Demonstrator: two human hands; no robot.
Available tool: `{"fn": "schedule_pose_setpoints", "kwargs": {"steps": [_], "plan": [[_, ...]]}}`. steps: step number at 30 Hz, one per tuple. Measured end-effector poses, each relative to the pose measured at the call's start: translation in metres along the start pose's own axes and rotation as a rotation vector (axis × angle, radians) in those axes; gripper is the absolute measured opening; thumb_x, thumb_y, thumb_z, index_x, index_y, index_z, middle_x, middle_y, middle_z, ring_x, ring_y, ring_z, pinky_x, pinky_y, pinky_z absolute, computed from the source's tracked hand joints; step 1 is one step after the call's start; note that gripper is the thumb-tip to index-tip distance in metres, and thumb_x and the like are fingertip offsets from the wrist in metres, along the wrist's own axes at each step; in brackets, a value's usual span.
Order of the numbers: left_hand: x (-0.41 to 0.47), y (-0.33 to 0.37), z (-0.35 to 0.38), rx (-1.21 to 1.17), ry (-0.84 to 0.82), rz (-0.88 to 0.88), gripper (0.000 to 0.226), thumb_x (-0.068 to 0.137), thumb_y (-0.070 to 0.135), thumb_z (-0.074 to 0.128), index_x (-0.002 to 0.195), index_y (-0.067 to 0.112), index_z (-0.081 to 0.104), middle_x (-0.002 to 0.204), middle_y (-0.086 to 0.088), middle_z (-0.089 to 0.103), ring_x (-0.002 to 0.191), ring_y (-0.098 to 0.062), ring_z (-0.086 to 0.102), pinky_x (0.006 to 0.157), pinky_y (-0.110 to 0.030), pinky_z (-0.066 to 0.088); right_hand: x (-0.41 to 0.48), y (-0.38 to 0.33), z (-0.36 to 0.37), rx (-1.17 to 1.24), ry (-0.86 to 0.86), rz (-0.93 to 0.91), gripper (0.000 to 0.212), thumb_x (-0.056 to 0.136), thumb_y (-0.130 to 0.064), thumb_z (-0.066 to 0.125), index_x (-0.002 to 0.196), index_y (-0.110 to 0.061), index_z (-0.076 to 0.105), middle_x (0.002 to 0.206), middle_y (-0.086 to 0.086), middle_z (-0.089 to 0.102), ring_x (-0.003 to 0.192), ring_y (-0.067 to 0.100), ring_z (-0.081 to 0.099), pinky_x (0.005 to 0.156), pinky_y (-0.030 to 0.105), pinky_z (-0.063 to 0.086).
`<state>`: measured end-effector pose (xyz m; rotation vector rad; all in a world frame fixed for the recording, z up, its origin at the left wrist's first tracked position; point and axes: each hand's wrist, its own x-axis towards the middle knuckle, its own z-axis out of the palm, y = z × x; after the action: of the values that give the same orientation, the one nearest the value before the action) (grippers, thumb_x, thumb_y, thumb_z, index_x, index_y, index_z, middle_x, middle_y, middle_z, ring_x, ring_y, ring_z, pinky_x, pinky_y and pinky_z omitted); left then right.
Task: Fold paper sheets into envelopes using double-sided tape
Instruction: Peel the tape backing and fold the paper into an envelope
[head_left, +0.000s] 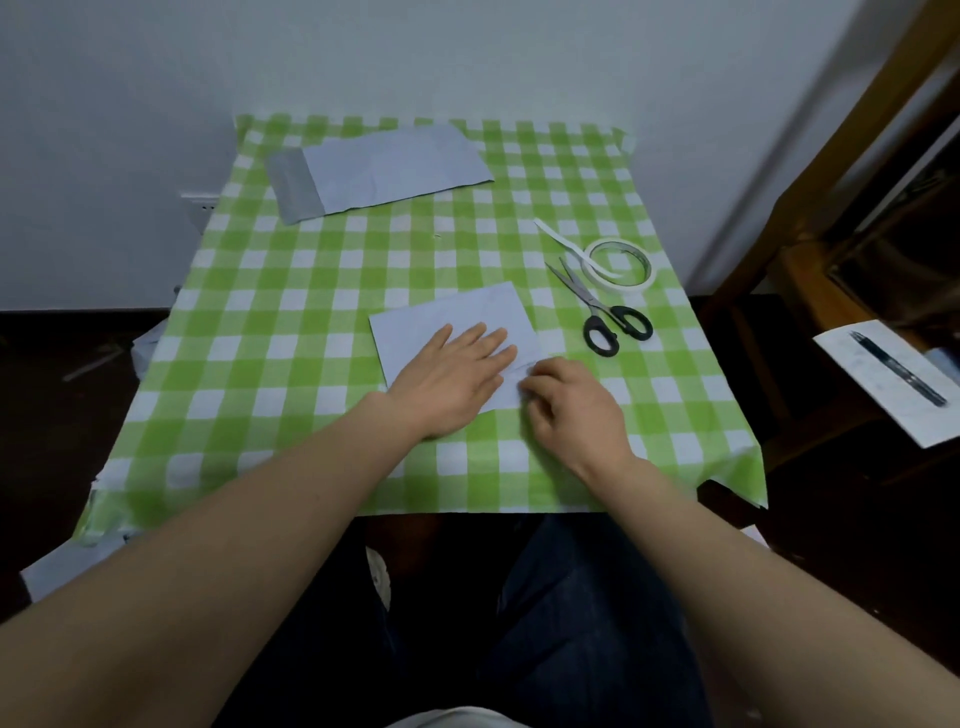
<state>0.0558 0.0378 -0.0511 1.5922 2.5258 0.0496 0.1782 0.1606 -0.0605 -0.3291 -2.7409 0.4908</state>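
a small table under a green and white checked cloth (291, 322), seen from above by the person sitting at it. the far edge meets a pale wall. the left and near edges drop to dark floor, and brown wooden furniture stands close off the right edge. the left half of the cloth and the strip along the near edge lie bare.

a folded white paper sheet (467, 312) lies flat just right of the table's middle, turned slightly askew. the left hand (447, 374) rests palm down on its near half, with straight fingers spread a little and pressing it to the cloth. the right hand (571, 405) sits at the sheet's near right corner with fingers curled in and tips bunched at the paper's edge. blur hides whether they pinch the paper or only touch it.

toward the right edge lie black-handled steel scissors (597, 306), blades together and pointing away. just beyond them is a white roll of double-sided tape (618, 283), with a loose tail curling off toward the far edge. near the far left corner lies a longer folded white paper envelope (395, 166), well apart from the hands. off the table to the right, a dark pen (896, 371) rests on a loose white sheet (883, 405).
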Motion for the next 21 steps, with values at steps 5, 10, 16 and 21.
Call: {"fn": "schedule_pose_setpoints", "kwargs": {"steps": [5, 10, 16, 21], "plan": [[0.006, -0.012, 0.002, 0.013, -0.030, -0.103, 0.052, 0.102, 0.037, 0.017, 0.151, 0.022, 0.010, 0.159, 0.001, 0.004, 0.146, -0.015, 0.005, 0.118, -0.033, 0.006, -0.002, 0.006, 0.002, -0.041, 0.019, -0.071, 0.035, 0.077, -0.022, 0.041, 0.076, -0.011, 0.074, 0.082, 0.002, 0.068, 0.070, 0.026, 0.064, 0.039, 0.033, 0.050], [0.012, -0.002, -0.003, 0.080, 0.046, -0.216, 0.051, 0.102, 0.034, 0.020, 0.150, 0.017, 0.017, 0.158, -0.003, 0.012, 0.145, -0.018, 0.013, 0.116, -0.035, 0.008, 0.003, 0.004, 0.000, -0.070, 0.008, -0.043, 0.025, 0.074, -0.016, 0.050, 0.070, -0.012, 0.074, 0.077, 0.000, 0.068, 0.066, 0.026, 0.062, 0.041, 0.027, 0.049], [0.019, 0.006, 0.001, 0.036, -0.031, -0.151, 0.051, 0.103, 0.036, 0.014, 0.151, 0.022, 0.004, 0.159, 0.002, -0.002, 0.146, -0.016, -0.002, 0.119, -0.037, -0.001, 0.012, -0.003, 0.009, -0.129, -0.070, 0.014, 0.031, 0.090, -0.007, 0.053, 0.118, 0.004, 0.059, 0.126, 0.016, 0.058, 0.116, 0.032, 0.054, 0.097, 0.035, 0.045], [0.020, -0.010, 0.004, 0.005, -0.055, -0.198, 0.058, 0.101, 0.041, 0.014, 0.151, 0.016, -0.002, 0.159, 0.001, -0.007, 0.146, -0.012, -0.006, 0.118, -0.033, -0.004, 0.009, 0.004, 0.018, -0.103, -0.080, -0.015, 0.032, 0.075, -0.005, 0.070, 0.105, 0.004, 0.068, 0.107, 0.016, 0.068, 0.097, 0.031, 0.067, 0.080, 0.034, 0.055]]}}
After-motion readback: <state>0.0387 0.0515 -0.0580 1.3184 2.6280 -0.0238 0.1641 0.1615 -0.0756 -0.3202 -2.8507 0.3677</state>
